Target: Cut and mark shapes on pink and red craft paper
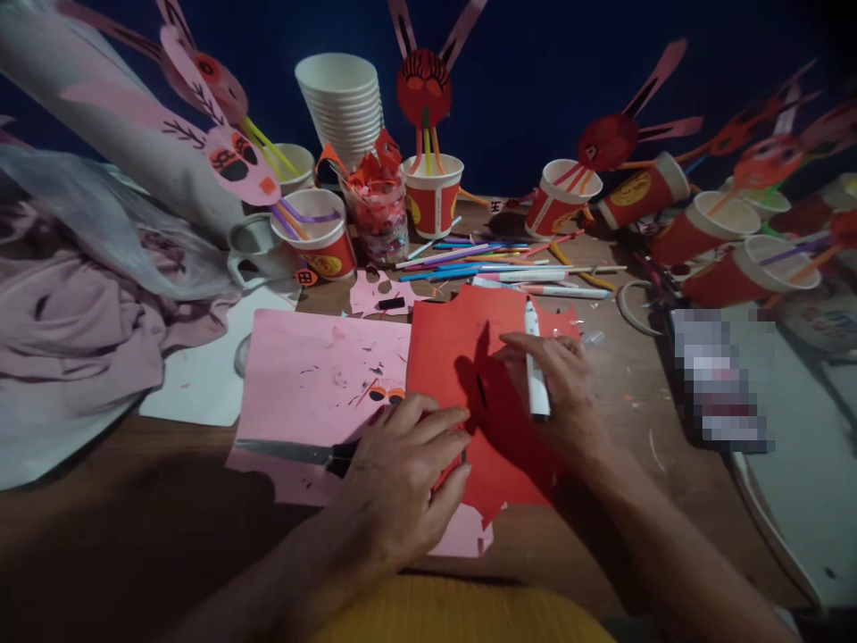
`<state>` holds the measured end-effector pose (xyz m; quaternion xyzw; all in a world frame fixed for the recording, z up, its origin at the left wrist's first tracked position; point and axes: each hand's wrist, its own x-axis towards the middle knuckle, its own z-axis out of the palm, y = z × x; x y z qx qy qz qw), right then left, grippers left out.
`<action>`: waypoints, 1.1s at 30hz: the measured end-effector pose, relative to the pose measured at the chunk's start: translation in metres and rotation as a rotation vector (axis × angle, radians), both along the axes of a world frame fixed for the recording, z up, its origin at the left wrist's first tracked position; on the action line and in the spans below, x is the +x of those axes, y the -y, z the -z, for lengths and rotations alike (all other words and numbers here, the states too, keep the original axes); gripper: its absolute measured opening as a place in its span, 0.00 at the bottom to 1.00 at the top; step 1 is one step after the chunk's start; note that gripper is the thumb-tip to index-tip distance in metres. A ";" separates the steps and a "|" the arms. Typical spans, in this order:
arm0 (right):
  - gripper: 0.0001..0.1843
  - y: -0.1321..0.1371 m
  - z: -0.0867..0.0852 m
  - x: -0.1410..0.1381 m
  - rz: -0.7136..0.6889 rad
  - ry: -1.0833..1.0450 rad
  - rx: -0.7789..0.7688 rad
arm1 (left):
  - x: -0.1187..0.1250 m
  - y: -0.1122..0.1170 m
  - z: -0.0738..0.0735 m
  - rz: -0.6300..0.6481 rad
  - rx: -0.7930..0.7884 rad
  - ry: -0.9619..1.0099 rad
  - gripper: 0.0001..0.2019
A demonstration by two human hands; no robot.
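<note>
head view shows the right hand (566,384) with its fingers pinching a white marker (536,379) above red paper (445,348), while the left hand (405,469) rests slightly spread fingers on that paper, scissors (287,449) lying on pink paper (301,375) to their left.

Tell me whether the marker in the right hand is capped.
Uncapped: at the upper end of the marker, its dark tip is bare.

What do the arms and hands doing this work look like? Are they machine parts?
No, they're human: the left hand and right hand are bare, with no gloves, rings or cables visible. No sleeve or watch shows on the left forearm or right forearm. The yellow patch below might be clothing; I can't tell.
</note>
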<state>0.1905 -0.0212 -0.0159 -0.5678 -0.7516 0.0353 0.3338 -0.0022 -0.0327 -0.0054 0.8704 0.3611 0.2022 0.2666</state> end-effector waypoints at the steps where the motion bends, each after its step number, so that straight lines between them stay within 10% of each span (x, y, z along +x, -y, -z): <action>1: 0.14 0.004 -0.005 -0.001 0.010 -0.046 0.014 | 0.001 0.001 0.000 0.004 -0.010 -0.027 0.10; 8: 0.21 0.036 -0.041 0.005 -0.144 -0.292 -0.007 | 0.006 0.004 -0.003 -0.010 -0.007 -0.101 0.19; 17: 0.08 0.043 -0.004 0.014 -0.035 -0.346 -0.051 | 0.015 0.001 0.004 -0.082 0.098 -0.239 0.16; 33: 0.04 0.033 -0.007 0.011 0.005 -0.022 -0.071 | 0.019 -0.005 0.007 -0.063 0.028 -0.284 0.16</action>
